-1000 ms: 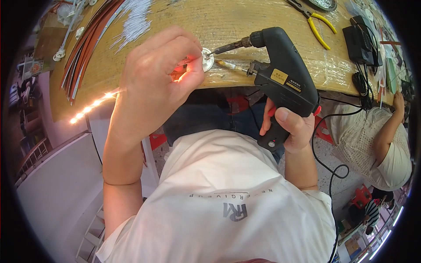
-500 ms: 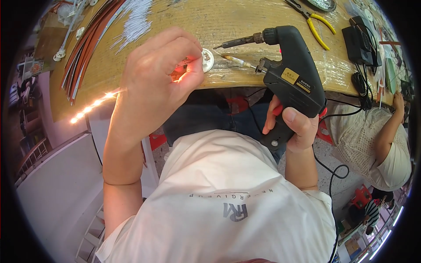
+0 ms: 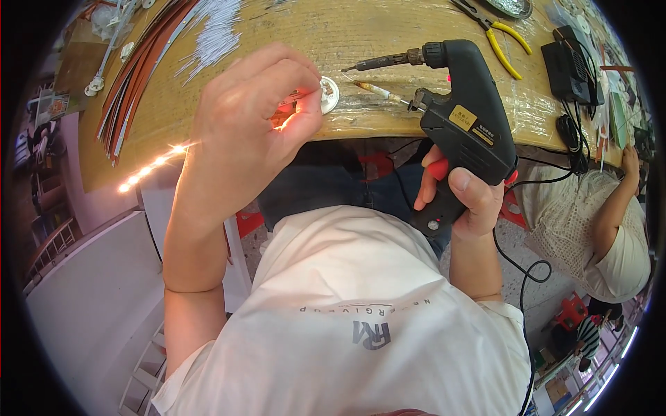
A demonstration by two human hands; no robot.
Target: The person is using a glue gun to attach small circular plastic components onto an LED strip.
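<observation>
My left hand (image 3: 257, 111) is closed, thumb and fingers pinched over the table's near edge. A lit LED strip (image 3: 154, 165) runs from it to the lower left, and a warm glow shows between the fingers. At the fingertips is a small round white part (image 3: 329, 95); how it joins the strip is hidden. My right hand (image 3: 468, 197) grips the handle of a black soldering gun (image 3: 468, 104), index finger by its red trigger (image 3: 437, 168). The gun's dark tip (image 3: 354, 68) points left, just right of the white part and apart from it. A thin feed tube (image 3: 378, 90) sits below the tip.
On the wooden table (image 3: 291, 28) lie brown strips (image 3: 142, 76), a heap of thin white pieces (image 3: 215, 35), yellow-handled pliers (image 3: 503, 48) and a black power adapter (image 3: 572, 66). The gun's cable (image 3: 517, 267) hangs at right. Another person (image 3: 590, 215) sits at far right.
The soldering gun has shifted slightly right, its tip a little farther from the white part. More of the red trigger shows. The strip's loose end has swung slightly right; my left hand stays nearly still.
</observation>
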